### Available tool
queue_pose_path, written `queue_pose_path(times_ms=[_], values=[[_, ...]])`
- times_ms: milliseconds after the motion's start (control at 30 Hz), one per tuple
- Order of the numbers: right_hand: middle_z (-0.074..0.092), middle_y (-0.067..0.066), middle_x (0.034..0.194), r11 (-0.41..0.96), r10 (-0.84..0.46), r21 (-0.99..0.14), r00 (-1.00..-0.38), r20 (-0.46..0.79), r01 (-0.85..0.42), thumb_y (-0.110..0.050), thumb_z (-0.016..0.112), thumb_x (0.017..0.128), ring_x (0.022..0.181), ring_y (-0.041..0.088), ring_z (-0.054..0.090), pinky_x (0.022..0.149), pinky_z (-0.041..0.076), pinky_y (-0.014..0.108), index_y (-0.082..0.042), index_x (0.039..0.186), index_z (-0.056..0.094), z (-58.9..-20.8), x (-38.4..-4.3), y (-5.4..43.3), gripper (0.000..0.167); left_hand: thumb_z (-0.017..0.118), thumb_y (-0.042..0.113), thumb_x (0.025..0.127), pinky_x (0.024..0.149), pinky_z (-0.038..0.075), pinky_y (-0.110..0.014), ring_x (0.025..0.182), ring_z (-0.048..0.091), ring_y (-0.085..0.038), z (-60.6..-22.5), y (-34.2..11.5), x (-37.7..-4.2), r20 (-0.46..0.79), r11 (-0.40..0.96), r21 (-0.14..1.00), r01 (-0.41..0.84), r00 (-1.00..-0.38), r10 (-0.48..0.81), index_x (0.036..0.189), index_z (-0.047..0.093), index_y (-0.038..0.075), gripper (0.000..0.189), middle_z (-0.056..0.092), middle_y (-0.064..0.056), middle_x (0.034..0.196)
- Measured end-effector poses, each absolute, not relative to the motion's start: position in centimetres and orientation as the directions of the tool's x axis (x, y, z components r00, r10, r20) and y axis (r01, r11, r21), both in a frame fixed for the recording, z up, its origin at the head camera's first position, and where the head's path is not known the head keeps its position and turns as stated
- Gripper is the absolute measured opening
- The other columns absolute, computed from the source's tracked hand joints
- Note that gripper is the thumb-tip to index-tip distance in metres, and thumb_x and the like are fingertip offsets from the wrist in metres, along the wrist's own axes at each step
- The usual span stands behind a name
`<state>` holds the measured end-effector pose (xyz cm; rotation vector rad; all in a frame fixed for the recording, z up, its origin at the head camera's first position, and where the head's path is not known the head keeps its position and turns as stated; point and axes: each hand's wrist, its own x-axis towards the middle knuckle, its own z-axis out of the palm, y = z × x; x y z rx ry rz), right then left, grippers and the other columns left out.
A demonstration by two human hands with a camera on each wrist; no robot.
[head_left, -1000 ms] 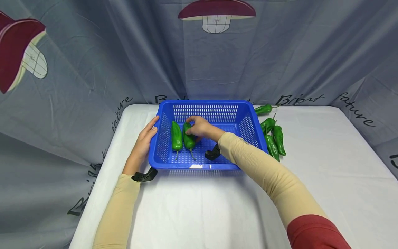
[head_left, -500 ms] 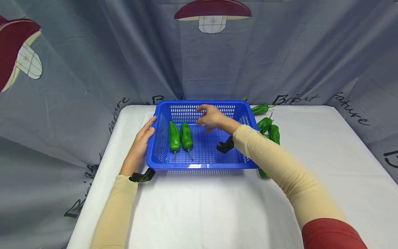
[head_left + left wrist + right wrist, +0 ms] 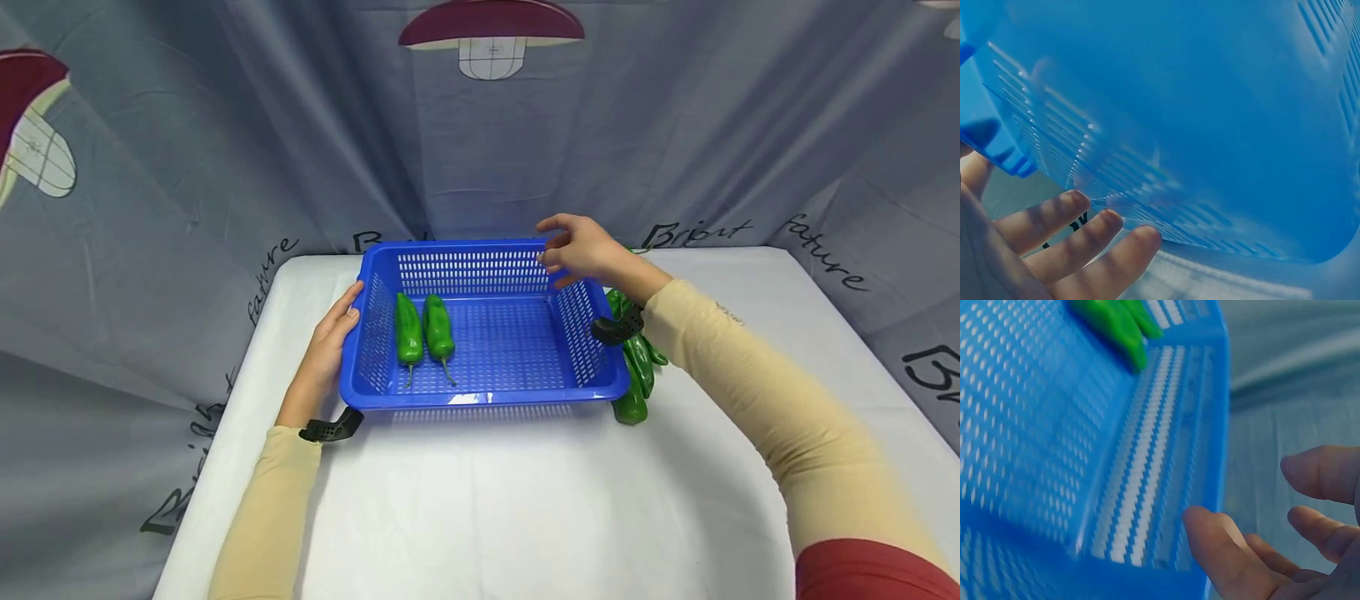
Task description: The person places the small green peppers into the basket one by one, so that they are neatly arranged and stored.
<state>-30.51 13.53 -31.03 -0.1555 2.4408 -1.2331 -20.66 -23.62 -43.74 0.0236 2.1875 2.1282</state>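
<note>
A blue plastic basket (image 3: 487, 398) with slotted walls stands on the table. Two green peppers, the left pepper (image 3: 408, 333) and the right pepper (image 3: 438, 329), lie side by side on its floor, stems toward me. My left hand (image 3: 322, 350) rests against the basket's left side; in the left wrist view its fairly straight fingers (image 3: 1094, 265) lie by the outer wall. Over the back right corner is my right hand (image 3: 588, 250), fingers spread and holding nothing. The right wrist view shows the thumb and fingers apart beside the basket's wall (image 3: 1147, 456).
Several more green peppers (image 3: 639, 367) lie on the white-covered table (image 3: 480, 500) just right of the basket, partly hidden by my right arm. A grey printed curtain (image 3: 337, 167) hangs behind the table.
My right hand has let go of the right pepper inside the basket, then risen and moved right to the back right corner. My left hand stays at the basket's left side.
</note>
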Motion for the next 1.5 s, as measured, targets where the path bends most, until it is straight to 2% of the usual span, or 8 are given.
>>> queue_pose_path(times_ms=[200,267,367,467,600,1000,1267,1500], values=[[0.041,0.028,0.154,0.617,-0.192,-0.779,-0.937,-0.292,0.116,-0.009,0.055,0.104,0.128,0.043,0.057,0.094,0.059,0.049,-0.011,0.16,0.03,-29.7,-30.4,17.6,0.061,0.032,0.027,0.111,0.128,0.021,-0.054,0.159,0.018,-0.028,-43.6,-23.7,-20.5,-0.05,0.034,0.998,-0.048,-0.996,0.067,0.164,0.023,0.025,0.053,0.015,0.0,0.173],[0.038,0.03,0.156,0.608,-0.18,-0.784,-0.941,-0.288,0.124,-0.009,0.054,0.104,0.124,0.04,0.06,0.091,0.06,0.047,-0.01,0.161,0.027,-29.6,-30.3,19.3,0.063,0.031,0.027,0.111,0.128,0.021,-0.054,0.159,0.019,-0.029,-43.6,-23.7,-20.4,-0.049,0.037,0.998,-0.046,-0.997,0.066,0.164,0.022,0.024,0.054,0.015,0.0,0.173],[0.036,0.032,0.156,0.593,-0.163,-0.794,-0.945,-0.283,0.135,-0.01,0.053,0.105,0.106,0.025,0.068,0.086,0.063,0.042,-0.008,0.162,0.023,-29.8,-30.1,22.0,0.064,0.031,0.026,0.111,0.128,0.021,-0.054,0.159,0.019,-0.029,-43.6,-23.6,-20.4,-0.044,0.032,0.999,-0.042,-0.997,0.065,0.164,0.022,0.023,0.054,0.015,-0.001,0.173],[0.034,0.032,0.155,0.576,-0.141,-0.803,-0.948,-0.284,0.155,-0.01,0.051,0.105,0.088,0.005,0.067,0.082,0.064,0.038,-0.006,0.162,0.02,-30.3,-29.7,24.6,0.065,0.031,0.027,0.111,0.128,0.021,-0.054,0.159,0.019,-0.029,-43.6,-23.4,-20.5,-0.042,0.043,0.998,-0.039,-0.997,0.062,0.164,0.022,0.023,0.054,0.016,-0.001,0.173],[0.034,0.03,0.153,0.567,-0.115,-0.805,-0.95,-0.289,0.176,-0.013,0.048,0.107,0.079,-0.004,0.065,0.081,0.064,0.035,-0.005,0.163,0.016,-31.4,-29.3,27.5,0.065,0.031,0.028,0.111,0.128,0.021,-0.053,0.16,0.018,-0.028,-43.7,-23.4,-20.5,-0.04,0.054,0.998,-0.037,-0.998,0.056,0.164,0.023,0.024,0.053,0.016,0.0,0.173],[0.034,0.029,0.153,0.539,-0.079,-0.805,-0.936,-0.342,0.249,-0.018,0.051,0.106,0.081,-0.006,0.066,0.084,0.063,0.035,-0.002,0.163,0.011,-36.0,-28.0,32.6,0.071,0.031,0.028,0.111,0.129,0.018,-0.052,0.16,0.016,-0.026,-43.7,-23.4,-20.6,-0.039,0.059,0.998,-0.036,-0.997,0.059,0.164,0.023,0.023,0.054,0.016,0.0,0.173],[0.025,0.03,0.16,0.52,-0.078,-0.806,-0.924,-0.375,0.284,-0.019,0.05,0.107,0.083,-0.007,0.065,0.085,0.063,0.033,-0.002,0.163,0.007,-38.4,-27.6,33.5,0.073,0.031,0.027,0.111,0.129,0.018,-0.051,0.16,0.016,-0.025,-43.7,-23.4,-20.6,-0.042,0.047,0.998,-0.039,-0.997,0.063,0.164,0.023,0.023,0.054,0.016,0.0,0.173],[0.024,0.031,0.161,0.506,-0.091,-0.806,-0.911,-0.403,0.306,-0.02,0.051,0.107,0.086,-0.003,0.067,0.087,0.062,0.035,-0.003,0.163,0.008,-40.6,-27.6,33.4,0.073,0.03,0.027,0.112,0.129,0.019,-0.051,0.16,0.017,-0.026,-43.8,-23.5,-20.6,-0.03,0.045,0.999,-0.027,-0.997,0.068,0.164,0.023,0.022,0.053,0.016,0.0,0.173]])
